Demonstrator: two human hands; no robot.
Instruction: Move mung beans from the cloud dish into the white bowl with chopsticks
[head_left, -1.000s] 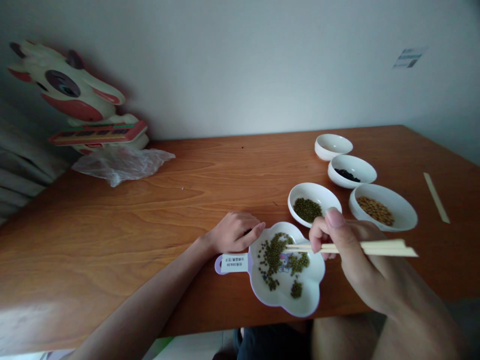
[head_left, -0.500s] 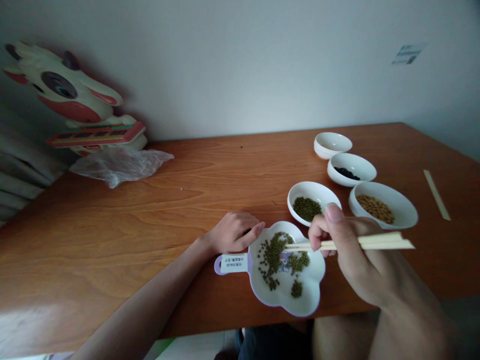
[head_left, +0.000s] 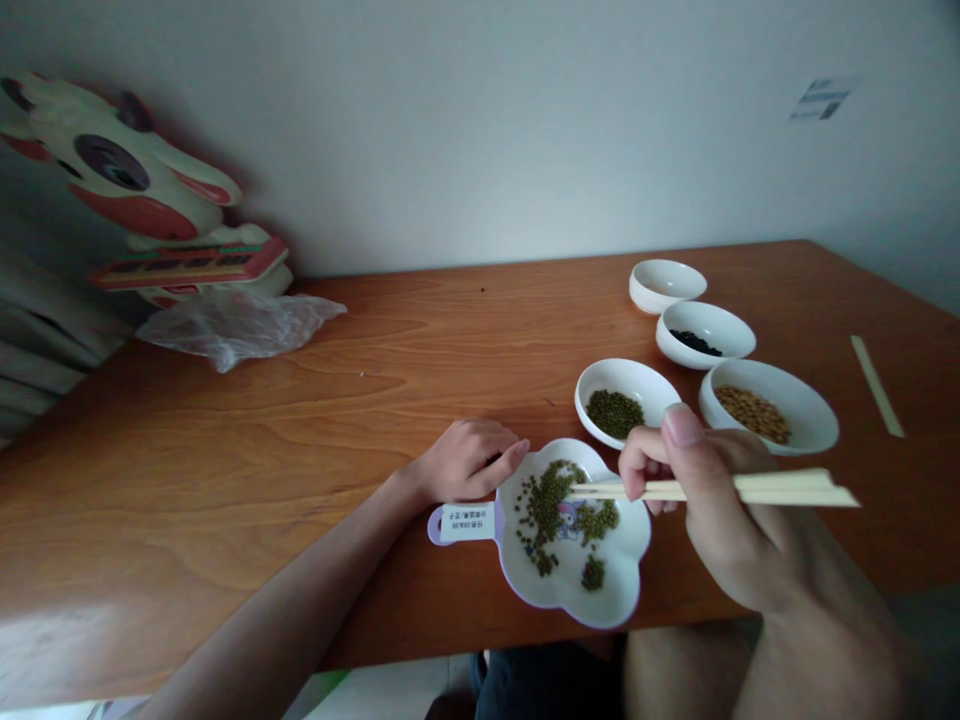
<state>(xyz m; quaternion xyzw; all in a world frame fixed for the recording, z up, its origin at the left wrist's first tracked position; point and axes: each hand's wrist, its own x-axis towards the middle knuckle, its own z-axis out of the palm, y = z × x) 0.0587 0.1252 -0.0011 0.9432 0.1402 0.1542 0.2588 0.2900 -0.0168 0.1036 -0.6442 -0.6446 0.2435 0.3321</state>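
Observation:
A white flower-shaped dish (head_left: 611,595) with a lilac rim and a labelled handle (head_left: 465,521) lies near the table's front edge. Small green mung beans (head_left: 551,497) are scattered in it, with a separate small clump low in the dish. My left hand (head_left: 476,460) rests at the dish's upper left side, closed, with fingertips on its rim. In my right hand (head_left: 701,480) is a pair of wooden chopsticks (head_left: 787,488), fingers closed round them. Their tips touch down among the beans. Whether a bean is pinched between the tips is too small to tell.
Behind my right hand stands a white bowl of green beans (head_left: 667,388). Farther right are bowls of tan beans (head_left: 814,425) and black beans (head_left: 739,338), and another white bowl (head_left: 667,283). A paper sleeve (head_left: 877,386) lies at right. Back left are a plastic bag (head_left: 247,330) and cow toy (head_left: 165,200).
My right hand has turned slightly and shifted a little right, with the chopsticks' rear ends farther right. Their tips stay among the beans. My left hand keeps its place at the dish.

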